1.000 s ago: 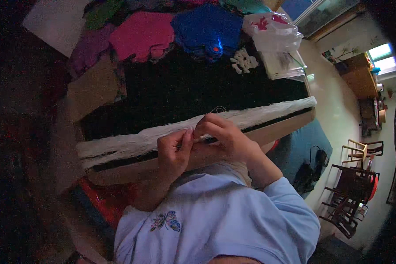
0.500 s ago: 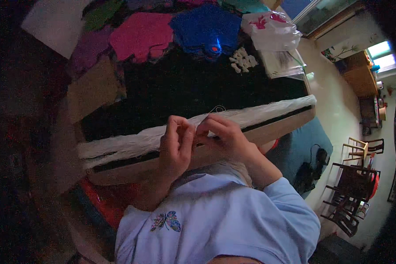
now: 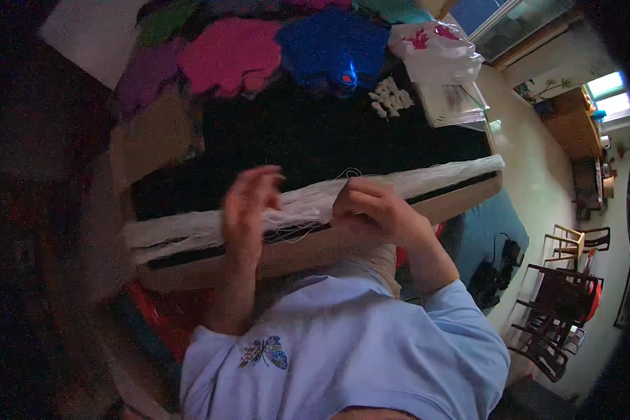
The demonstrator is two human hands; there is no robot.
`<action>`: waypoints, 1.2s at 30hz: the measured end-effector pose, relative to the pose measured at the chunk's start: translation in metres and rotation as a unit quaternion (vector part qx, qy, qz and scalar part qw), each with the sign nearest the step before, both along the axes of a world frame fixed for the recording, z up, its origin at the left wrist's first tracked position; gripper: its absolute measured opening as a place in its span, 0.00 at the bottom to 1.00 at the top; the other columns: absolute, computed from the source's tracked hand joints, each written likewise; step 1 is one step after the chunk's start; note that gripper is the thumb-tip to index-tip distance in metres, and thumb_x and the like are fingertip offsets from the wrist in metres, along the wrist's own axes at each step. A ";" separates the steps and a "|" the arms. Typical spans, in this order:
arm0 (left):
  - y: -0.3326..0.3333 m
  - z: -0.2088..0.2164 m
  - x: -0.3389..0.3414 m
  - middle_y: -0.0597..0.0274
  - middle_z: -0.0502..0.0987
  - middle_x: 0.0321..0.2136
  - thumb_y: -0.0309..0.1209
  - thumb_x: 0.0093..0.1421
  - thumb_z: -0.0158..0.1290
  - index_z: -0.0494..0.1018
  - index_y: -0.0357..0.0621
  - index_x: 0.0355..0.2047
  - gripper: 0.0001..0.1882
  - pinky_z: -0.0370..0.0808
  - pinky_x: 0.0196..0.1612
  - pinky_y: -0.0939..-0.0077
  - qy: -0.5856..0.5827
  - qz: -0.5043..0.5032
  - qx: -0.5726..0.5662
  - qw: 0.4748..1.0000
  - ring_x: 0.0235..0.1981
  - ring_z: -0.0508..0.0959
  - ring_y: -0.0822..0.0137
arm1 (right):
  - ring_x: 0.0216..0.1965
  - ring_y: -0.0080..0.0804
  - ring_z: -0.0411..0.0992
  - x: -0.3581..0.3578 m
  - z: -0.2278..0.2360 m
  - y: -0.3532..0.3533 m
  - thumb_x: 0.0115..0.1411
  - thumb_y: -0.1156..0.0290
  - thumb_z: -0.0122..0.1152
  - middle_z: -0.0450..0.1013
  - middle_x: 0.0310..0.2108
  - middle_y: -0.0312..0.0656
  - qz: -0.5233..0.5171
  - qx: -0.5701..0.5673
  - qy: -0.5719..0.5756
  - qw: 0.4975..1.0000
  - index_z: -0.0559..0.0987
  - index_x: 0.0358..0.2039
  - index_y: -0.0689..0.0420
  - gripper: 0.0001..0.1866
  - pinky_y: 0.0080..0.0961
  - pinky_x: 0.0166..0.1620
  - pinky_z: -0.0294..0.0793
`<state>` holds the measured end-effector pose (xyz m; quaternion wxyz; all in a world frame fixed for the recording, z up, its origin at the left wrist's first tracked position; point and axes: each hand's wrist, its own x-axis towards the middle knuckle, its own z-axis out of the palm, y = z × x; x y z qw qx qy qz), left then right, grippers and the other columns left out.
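Note:
A long bundle of white thread (image 3: 427, 180) lies across the near side of the dark-topped table. My right hand (image 3: 372, 208) is closed over the middle of it, fingers curled in a pinch on white thread; the fingertips are partly hidden. Slack strands (image 3: 294, 231) hang in loops just left of those fingers. Farther left, my left hand (image 3: 243, 213) is raised over the bundle, blurred by motion. Its fingers are apart, and I make out nothing in them. A thin curl of thread (image 3: 353, 172) rests on the dark surface beyond my right hand.
Stacks of pink cloth-like pieces (image 3: 229, 57) and blue ones (image 3: 332, 49) occupy the far side. Small white pieces (image 3: 390, 98) lie near a plastic bag (image 3: 437, 56). Brown cardboard (image 3: 154, 140) sits at the left. A teal surface (image 3: 479, 238) holds dark items at right.
My hands were together, pinching at the bundle's middle. The left has moved away leftward and its fingers have opened; the right has shifted slightly right. Loose strands now show between them.

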<state>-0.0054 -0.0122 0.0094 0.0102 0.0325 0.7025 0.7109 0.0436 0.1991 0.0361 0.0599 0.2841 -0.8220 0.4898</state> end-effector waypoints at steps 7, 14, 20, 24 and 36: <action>0.010 -0.006 0.005 0.58 0.73 0.35 0.39 0.60 0.45 0.71 0.37 0.40 0.17 0.72 0.30 0.79 -0.342 -0.343 0.301 0.821 0.29 0.74 0.71 | 0.28 0.36 0.68 -0.002 0.004 -0.004 0.45 0.76 0.58 0.67 0.26 0.39 0.005 0.063 0.090 0.994 0.72 0.26 0.59 0.07 0.27 0.31 0.67; 0.014 0.017 0.014 0.63 0.75 0.26 0.23 0.50 0.56 0.75 0.40 0.31 0.07 0.72 0.30 0.83 -0.025 -0.263 -0.070 0.962 0.26 0.75 0.72 | 0.31 0.27 0.69 -0.001 -0.006 -0.007 0.50 0.77 0.59 0.68 0.27 0.38 -0.045 -0.077 -0.137 0.987 0.71 0.29 0.60 0.06 0.21 0.34 0.68; 0.017 0.010 0.010 0.63 0.76 0.26 0.23 0.50 0.55 0.75 0.40 0.30 0.05 0.72 0.31 0.83 0.051 -0.184 -0.130 0.973 0.28 0.75 0.74 | 0.33 0.21 0.69 0.003 -0.015 -0.019 0.50 0.78 0.60 0.68 0.30 0.37 -0.162 -0.237 -0.208 0.935 0.69 0.35 0.60 0.12 0.20 0.36 0.69; 0.018 0.015 0.009 0.62 0.76 0.25 0.22 0.52 0.54 0.75 0.38 0.29 0.04 0.72 0.32 0.81 -0.016 -0.170 -0.074 0.983 0.26 0.75 0.74 | 0.34 0.22 0.69 0.007 -0.021 -0.032 0.47 0.79 0.62 0.70 0.33 0.37 -0.190 -0.141 -0.172 0.956 0.68 0.39 0.59 0.18 0.20 0.36 0.70; 0.013 0.008 0.000 0.60 0.76 0.24 0.26 0.53 0.54 0.74 0.37 0.30 0.05 0.70 0.30 0.83 -0.141 -0.181 0.047 0.972 0.24 0.73 0.76 | 0.33 0.24 0.70 0.000 -0.015 -0.042 0.47 0.81 0.61 0.72 0.32 0.39 -0.215 -0.235 -0.144 0.937 0.74 0.28 0.61 0.07 0.18 0.36 0.70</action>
